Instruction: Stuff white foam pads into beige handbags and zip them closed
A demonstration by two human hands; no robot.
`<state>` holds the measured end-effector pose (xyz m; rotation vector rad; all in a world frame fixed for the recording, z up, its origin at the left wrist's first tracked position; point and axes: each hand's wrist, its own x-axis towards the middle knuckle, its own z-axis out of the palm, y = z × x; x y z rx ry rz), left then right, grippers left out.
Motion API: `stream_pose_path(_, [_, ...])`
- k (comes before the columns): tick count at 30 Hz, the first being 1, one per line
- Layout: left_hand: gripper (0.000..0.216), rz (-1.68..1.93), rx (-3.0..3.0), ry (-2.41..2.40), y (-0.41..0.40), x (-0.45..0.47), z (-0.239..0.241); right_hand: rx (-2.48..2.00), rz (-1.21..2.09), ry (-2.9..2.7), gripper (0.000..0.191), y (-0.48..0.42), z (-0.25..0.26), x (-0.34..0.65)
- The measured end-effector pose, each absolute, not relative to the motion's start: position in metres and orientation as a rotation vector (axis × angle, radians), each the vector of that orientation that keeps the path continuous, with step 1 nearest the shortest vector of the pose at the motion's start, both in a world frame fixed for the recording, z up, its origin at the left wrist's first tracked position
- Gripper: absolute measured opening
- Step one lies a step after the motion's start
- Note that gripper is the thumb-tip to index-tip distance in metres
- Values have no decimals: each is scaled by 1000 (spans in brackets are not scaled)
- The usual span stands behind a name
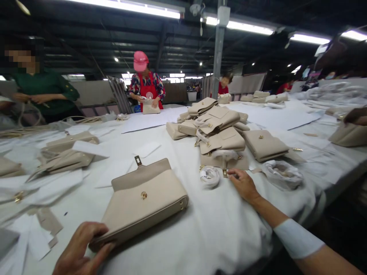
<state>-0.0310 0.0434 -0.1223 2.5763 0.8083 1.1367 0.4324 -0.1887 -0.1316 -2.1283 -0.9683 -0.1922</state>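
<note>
A beige handbag (143, 202) lies flat on the white-covered table (218, 233) in front of me, its flap open toward the back. My left hand (82, 248) grips the bag's near left corner, thumb under the edge and fingers on top. My right hand (243, 184) reaches across to the foot of a pile of beige handbags (219, 133), its fingertips pinched on a small gold fitting at the lowest bag's edge. A wrapped white strap bundle (210, 176) lies just left of that hand.
More beige bags (67, 152) and white paper sheets lie at the left. A crumpled white wrapper (282, 173) and a single bag (265, 145) sit right of the pile. Three people work across the table; another person's hand (355, 116) rests at the far right.
</note>
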Motion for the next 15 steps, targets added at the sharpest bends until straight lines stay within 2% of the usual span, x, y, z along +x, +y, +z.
stream_pose_path(3, [15,1243,2616,796,25,-23,-122,-2030,-230,-1066,27,-174,-109,412])
stream_pose_path(6, [17,1357,2636,830,13,-20,-122,-1796,-182,-1410,23,-140,-72,376])
stream_pose_path(11, [26,1395,2705,809,-11,-23,-124,-1765,82,-1846,31,-50,-22,305])
stream_pose_path(15, [29,1418,2832,773,-34,-26,-123,-1771,304,-2062,23,-1,-16,270])
